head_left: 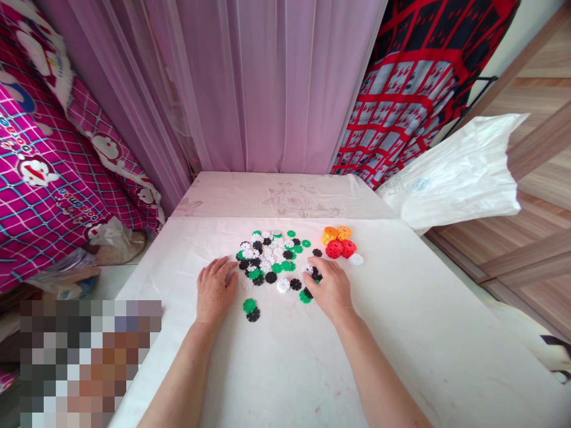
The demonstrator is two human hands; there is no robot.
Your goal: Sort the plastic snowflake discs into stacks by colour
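Note:
A loose pile of notched plastic discs in white [271,255], green [286,266] and black [271,277] lies mid-table. My left hand [216,285] rests at the pile's left edge, fingers stretched and holding nothing, fingertips close to the nearest discs. On the other side, my right hand [331,286] curves around a few black and white discs [316,273], thumb and forefinger apart; no firm grip on them shows, and the palm partly hides them. Nearer to me a green disc [249,305] overlaps a black one [253,315].
Right of the pile stand orange disc stacks [330,235] and red disc stacks [334,249], with a translucent white disc [355,259] beside them. A white plastic bag [459,172] hangs at the table's [428,333] right edge. Behind are purple curtains [276,89].

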